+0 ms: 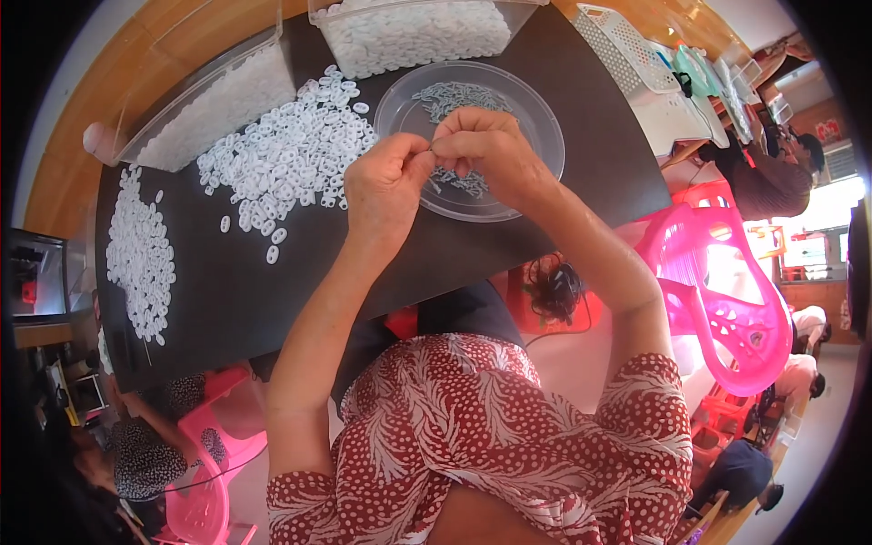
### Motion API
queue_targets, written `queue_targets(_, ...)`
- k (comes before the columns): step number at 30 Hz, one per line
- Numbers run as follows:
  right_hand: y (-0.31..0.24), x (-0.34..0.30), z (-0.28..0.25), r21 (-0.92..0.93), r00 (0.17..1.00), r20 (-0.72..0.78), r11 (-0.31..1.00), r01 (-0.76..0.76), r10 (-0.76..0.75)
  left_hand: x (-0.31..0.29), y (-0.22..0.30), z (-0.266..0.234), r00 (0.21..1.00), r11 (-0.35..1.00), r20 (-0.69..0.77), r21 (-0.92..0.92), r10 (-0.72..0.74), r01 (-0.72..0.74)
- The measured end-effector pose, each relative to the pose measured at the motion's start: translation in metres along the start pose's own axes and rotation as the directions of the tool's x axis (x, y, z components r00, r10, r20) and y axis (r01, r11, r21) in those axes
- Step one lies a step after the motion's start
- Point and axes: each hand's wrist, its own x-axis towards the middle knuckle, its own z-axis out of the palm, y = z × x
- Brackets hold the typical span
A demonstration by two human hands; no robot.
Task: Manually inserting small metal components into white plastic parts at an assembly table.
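Note:
My left hand (386, 182) and my right hand (490, 150) meet fingertip to fingertip over the left part of a round clear tray (542, 168). Both are closed in a pinch, and whatever sits between the fingertips is too small and covered to make out. Small grey screws (463, 95) lie heaped in the tray, partly hidden under my right hand. Just left of my hands spreads a big loose pile of white oval plastic pieces with holes (291, 154). A smaller pile of similar white pieces (141, 259) lies at the table's left end.
Two clear bins, one at the back left (136, 145) and one at the back (318, 18), hold many white pieces. The dark table (400, 272) ends near my body. A white perforated basket (627, 45) and pink chair (727, 300) stand right. Other people sit on both sides.

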Motion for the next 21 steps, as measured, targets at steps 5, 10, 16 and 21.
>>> queue_targets(5,-0.004,-0.002,0.004,0.006,1.0,0.019,1.0,-0.019,0.019,0.001,-0.003,-0.003,0.962,0.947,-0.071,0.211,0.262,-0.243)
queue_targets(10,0.0,0.001,0.005,0.032,1.0,0.015,0.999,-0.025,0.024,0.002,-0.004,-0.007,0.909,0.863,-0.061,0.344,0.413,-0.369)
queue_targets(16,0.003,-0.001,0.014,0.009,0.999,-0.026,0.999,0.039,-0.039,0.005,0.008,-0.018,0.983,0.967,0.045,-0.177,-0.176,0.182)
queue_targets(21,0.011,-0.004,0.019,-0.154,0.987,-0.072,0.98,0.129,-0.141,0.012,0.012,-0.026,0.862,0.795,0.239,-0.336,-0.446,0.505)
